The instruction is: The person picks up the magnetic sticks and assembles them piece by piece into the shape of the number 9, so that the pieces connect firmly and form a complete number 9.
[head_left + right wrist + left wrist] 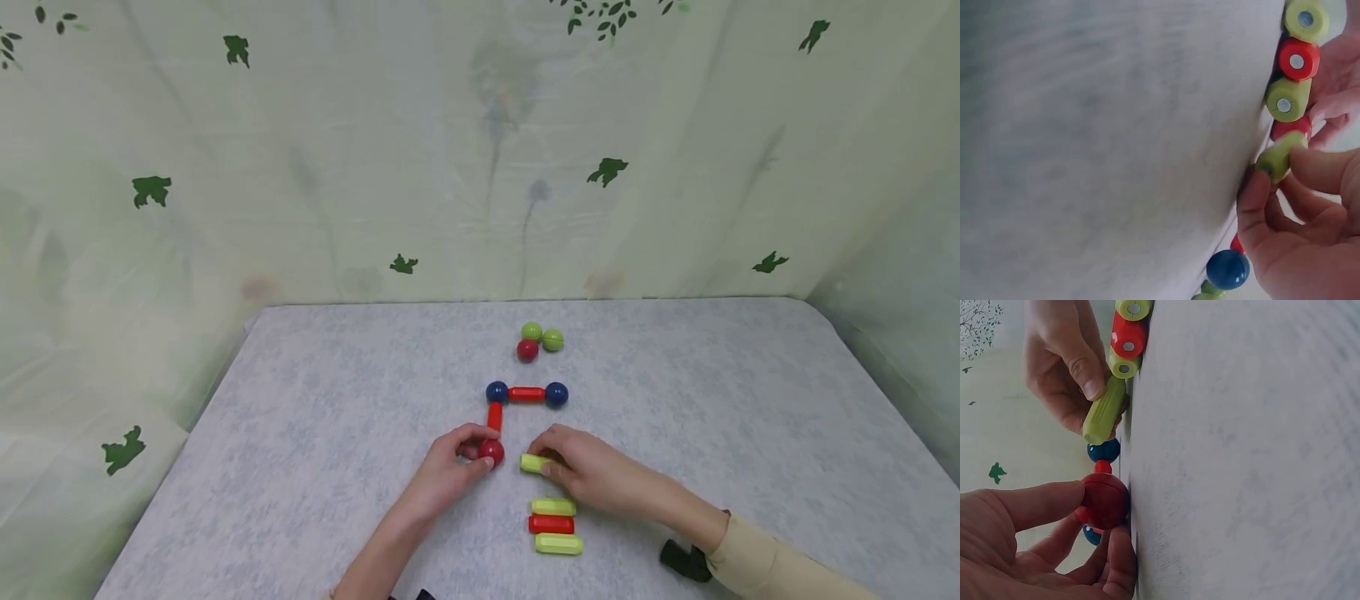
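My left hand (pixel 447 471) pinches a red ball (pixel 492 452) between thumb and fingers. That ball meets the lower end of a red rod (pixel 494 419), whose far end joins a blue ball (pixel 497 392). From there another red rod (pixel 527 393) runs right to a second blue ball (pixel 557 394). In my right hand (pixel 592 471) a yellow-green rod (pixel 532 463) is pinched, its free end pointing left at the red ball with a small gap between. The left wrist view shows this rod (pixel 1105 411) tilted close above the table; its other end is partly hidden by the fingers.
Nearer me, below the right hand, lie a yellow-green rod (pixel 553 507), a red rod (pixel 551 524) and another yellow-green rod (pixel 558 544) side by side. Round metal discs show in their ends. Farther back, two green balls (pixel 552 340) and a red ball (pixel 527 350) sit clustered.
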`<state>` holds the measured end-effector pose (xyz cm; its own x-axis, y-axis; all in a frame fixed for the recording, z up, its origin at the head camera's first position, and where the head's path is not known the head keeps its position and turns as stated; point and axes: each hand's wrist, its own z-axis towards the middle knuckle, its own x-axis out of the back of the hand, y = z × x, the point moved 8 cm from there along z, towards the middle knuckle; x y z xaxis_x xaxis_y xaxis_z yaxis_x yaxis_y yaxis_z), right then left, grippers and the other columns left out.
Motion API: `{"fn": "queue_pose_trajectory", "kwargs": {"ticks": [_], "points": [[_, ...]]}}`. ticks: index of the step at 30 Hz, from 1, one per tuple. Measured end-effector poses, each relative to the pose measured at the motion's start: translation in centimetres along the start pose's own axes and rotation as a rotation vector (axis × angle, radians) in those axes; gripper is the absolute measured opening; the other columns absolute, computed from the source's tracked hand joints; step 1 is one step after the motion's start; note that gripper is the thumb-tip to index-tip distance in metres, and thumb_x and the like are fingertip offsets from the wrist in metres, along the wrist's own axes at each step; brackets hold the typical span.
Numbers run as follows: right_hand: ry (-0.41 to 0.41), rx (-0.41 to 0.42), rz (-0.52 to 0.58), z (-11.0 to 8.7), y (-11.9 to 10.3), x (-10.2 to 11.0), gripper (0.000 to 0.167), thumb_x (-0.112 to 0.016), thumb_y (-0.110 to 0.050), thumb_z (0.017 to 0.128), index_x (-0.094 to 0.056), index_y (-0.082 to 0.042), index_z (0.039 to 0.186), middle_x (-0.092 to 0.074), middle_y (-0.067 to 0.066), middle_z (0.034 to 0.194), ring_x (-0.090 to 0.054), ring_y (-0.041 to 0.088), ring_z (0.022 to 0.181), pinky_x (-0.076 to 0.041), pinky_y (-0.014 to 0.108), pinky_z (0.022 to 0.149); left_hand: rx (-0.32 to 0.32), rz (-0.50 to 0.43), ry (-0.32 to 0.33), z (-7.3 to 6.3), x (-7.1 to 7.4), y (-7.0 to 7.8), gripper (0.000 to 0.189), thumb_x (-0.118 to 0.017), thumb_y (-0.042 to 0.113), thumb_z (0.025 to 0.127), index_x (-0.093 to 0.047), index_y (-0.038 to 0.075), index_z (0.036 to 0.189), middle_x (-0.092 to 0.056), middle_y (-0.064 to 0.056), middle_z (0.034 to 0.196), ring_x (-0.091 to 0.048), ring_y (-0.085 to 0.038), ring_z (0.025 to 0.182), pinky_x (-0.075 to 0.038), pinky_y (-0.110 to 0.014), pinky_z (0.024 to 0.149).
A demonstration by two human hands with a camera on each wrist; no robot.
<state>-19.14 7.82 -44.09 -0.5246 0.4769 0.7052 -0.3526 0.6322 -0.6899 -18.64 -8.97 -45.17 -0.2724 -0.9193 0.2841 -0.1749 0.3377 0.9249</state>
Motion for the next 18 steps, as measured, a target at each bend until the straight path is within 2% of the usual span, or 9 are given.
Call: {"fn": "queue_pose_trajectory", "kwargs": {"ticks": [10,18], "points": [[-0.011,0.038,-0.017,1.6,-0.9,0.3,0.017,-0.062,-0.016,0.097,-0.067,-0.017,0.114,-0.064,-0.014,0.1,-0.056,0.007,0.087,-0.049,0.035,0.086,-0.02,0.012,-0.008,0.3,-0.1,0.0,0.032,-0.065,0.0,0.089,-0.065,0.007,0.12,-0.059,-0.007,0.1,-0.051,-0.024,0.093,-0.046,-0.031,0.072],[-0.041,0.048,0.035,2.2,-0.8,0.0,0.017,-0.061,-0.017,0.098,-0.068,-0.018,0.114,-0.063,-0.015,0.101,-0.057,0.007,0.089,-0.048,0.034,0.086,-0.014,0.0,-0.006,0.3,0.0,-0.2,0.031,-0.065,0.001,0.09,-0.065,0.007,0.12,-0.059,-0.007,0.1,-0.051,-0.023,0.092,-0.046,-0.03,0.072]]}}
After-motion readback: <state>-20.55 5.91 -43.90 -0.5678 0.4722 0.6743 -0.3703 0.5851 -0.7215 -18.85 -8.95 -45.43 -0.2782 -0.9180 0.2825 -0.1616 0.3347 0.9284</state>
